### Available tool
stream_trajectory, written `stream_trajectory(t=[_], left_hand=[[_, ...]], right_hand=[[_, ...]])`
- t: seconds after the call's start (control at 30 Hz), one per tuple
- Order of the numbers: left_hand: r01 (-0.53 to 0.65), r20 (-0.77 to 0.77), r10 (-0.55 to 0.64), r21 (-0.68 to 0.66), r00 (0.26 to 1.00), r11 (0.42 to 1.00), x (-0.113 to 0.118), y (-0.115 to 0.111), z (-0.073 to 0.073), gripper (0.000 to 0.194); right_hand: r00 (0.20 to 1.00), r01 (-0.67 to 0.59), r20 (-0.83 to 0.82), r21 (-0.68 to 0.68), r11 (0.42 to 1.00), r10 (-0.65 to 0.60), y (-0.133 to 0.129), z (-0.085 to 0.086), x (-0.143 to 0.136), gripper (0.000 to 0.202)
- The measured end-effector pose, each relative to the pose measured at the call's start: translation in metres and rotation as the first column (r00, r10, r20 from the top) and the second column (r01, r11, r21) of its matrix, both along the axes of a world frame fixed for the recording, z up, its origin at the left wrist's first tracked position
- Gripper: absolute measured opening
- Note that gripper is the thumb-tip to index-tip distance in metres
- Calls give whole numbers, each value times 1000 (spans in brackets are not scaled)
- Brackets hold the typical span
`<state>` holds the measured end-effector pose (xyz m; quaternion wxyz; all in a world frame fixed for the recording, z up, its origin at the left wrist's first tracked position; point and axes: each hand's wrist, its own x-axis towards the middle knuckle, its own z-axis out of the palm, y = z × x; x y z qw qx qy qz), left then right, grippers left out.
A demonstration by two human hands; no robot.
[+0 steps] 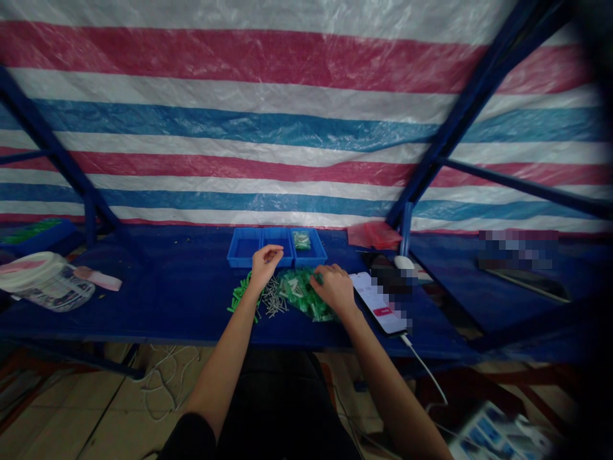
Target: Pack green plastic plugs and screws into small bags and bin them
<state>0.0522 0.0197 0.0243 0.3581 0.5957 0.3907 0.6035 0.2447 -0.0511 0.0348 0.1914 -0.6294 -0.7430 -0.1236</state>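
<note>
My left hand [265,263] is raised over the front edge of a blue divided tray [245,262], its fingers pinched together; anything between them is too small to make out. Below it lie a pile of green plastic plugs [238,295] and a pile of grey screws [274,300]. My right hand [334,287] rests at a green plastic bag [306,300], fingers curled down on its right part; what they grip is hidden. A small clear packet [301,240] lies in the tray's right compartment.
A phone [378,303] with a white cable lies right of the bag, near a white mouse [403,263]. Red plastic [373,236] lies behind. A white bucket [52,281] stands left. Blue metal posts [431,160] rise from the blue table [167,306].
</note>
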Motion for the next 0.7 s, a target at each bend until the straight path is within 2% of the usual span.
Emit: stream_trajectory(t=[0.13, 0.3, 0.37, 0.53, 0.7], left_hand=[[14, -75, -14, -6, 997, 1000, 1, -3, 1, 23], [193, -207, -209, -98, 956, 976, 7, -13, 7, 34], [251, -197, -272, -124, 942, 960, 9, -17, 11, 38], [264, 14, -264, -132, 964, 956, 9, -18, 15, 40], [240, 96, -231, -92, 968, 966, 6, -11, 11, 35]], right_hand=[[998, -47, 41, 161, 986, 41, -3, 4, -7, 13], [989, -129, -11, 411, 903, 146, -5, 9, -18, 13], [979, -179, -5, 468, 865, 205, -3, 10, -23, 11], [946, -307, 60, 483, 820, 319, 10, 13, -36, 11], [903, -397, 22, 423, 815, 429, 25, 17, -42, 14]])
